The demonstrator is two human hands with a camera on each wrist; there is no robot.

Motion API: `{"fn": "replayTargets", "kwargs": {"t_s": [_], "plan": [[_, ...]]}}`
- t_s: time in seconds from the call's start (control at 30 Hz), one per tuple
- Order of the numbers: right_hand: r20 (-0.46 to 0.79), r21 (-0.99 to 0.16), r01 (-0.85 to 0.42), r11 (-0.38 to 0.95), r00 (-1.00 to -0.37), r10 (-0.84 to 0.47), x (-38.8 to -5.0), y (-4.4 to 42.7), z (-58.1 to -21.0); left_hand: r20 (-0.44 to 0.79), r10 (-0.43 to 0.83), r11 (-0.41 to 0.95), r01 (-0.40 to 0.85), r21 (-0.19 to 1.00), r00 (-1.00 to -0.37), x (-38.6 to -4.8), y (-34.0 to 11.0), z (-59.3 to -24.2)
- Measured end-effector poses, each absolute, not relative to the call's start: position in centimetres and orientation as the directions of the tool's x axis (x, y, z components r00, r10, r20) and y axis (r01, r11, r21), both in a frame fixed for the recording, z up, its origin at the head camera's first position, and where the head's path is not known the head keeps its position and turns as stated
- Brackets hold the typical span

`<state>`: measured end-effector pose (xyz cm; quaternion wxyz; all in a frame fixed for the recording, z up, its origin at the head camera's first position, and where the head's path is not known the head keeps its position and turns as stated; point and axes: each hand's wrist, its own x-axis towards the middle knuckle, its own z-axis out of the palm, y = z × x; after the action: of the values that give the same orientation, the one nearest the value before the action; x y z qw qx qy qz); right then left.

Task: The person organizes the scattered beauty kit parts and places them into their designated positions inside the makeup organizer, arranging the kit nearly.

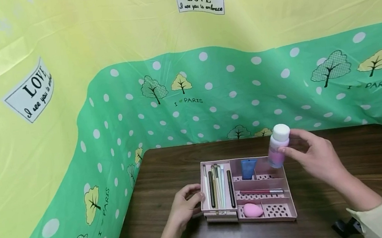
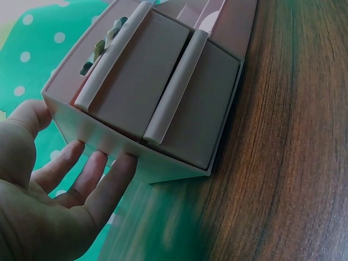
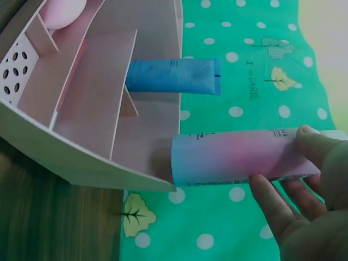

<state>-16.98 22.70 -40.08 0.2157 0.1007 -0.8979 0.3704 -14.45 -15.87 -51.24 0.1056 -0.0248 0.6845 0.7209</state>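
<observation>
A pink desktop organizer [image 1: 261,182] with compartments stands on the wooden table. My right hand [image 1: 313,155] grips a pink and purple bottle with a white cap [image 1: 276,151] over its back right compartment; in the right wrist view the bottle's [image 3: 234,157] base is at the organizer's edge. The fingertips of my left hand [image 1: 187,204] touch the organizer's left side, thumb near the top edge, as the left wrist view shows. Inside are a blue tube [image 1: 248,168], a red pen-like cosmetic [image 1: 261,192], a pink makeup sponge [image 1: 252,210] and several brushes [image 1: 218,185].
Two drawer fronts [image 2: 141,70] with lip handles face the near left side of the organizer. A small black object [image 1: 344,228] lies near my right sleeve. A green and yellow patterned cloth [image 1: 189,107] hangs behind the dark wooden table [image 1: 167,162].
</observation>
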Motion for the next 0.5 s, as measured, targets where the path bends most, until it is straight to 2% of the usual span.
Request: {"fn": "replayTargets", "kwargs": {"t_s": [0.5], "plan": [[0.389,-0.673,-0.323,0.666,-0.92,-0.053,-18.1,21.9,-43.7,-0.185,0.12,-0.053,-0.192,0.98,-0.975,-14.6,-16.0,-51.5]]}}
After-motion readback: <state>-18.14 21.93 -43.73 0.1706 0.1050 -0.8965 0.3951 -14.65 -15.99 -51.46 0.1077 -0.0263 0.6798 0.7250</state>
